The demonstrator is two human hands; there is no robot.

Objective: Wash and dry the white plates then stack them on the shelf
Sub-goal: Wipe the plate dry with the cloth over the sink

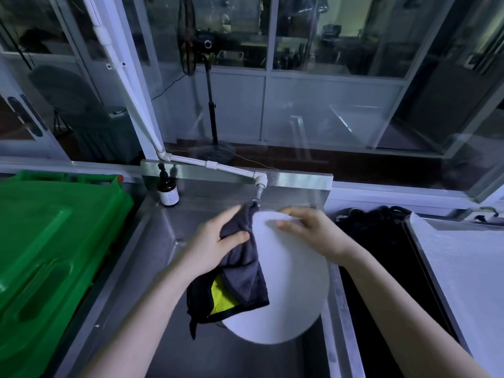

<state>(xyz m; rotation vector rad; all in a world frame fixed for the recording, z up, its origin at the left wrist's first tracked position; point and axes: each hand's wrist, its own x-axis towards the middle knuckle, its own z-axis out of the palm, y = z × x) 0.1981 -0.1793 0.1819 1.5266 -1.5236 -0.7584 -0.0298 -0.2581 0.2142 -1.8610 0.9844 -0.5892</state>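
1. Steel lines the sink (163, 241) that fills the middle of the view, and the white plate (289, 282) is held above its basin, tilted up on edge with its face towards the person, probably so that drips fall into the basin.
2. Gripping the plate's upper rim is the right hand (308, 230), thumb on the face and fingers curled over the far edge; this steadies the plate for wiping.
3. On the plate's left rim the left hand (210, 241) pinches a grey cloth (242, 274) with a yellow inner side, thumb in front, so that the fabric wraps the edge and its loose end hangs down. I take this to be the drying step; no shelf shows.
4. Just above the plate's top stands the tap (259, 186), fed by a white pipe; I see no water running.
5. Up and left of the plate, a brown pump bottle (167, 188) stands on the worktop ledge.
6. Far left of the plate lies a green bin lid (54, 241); right of the plate, a white mesh tray (469, 268).
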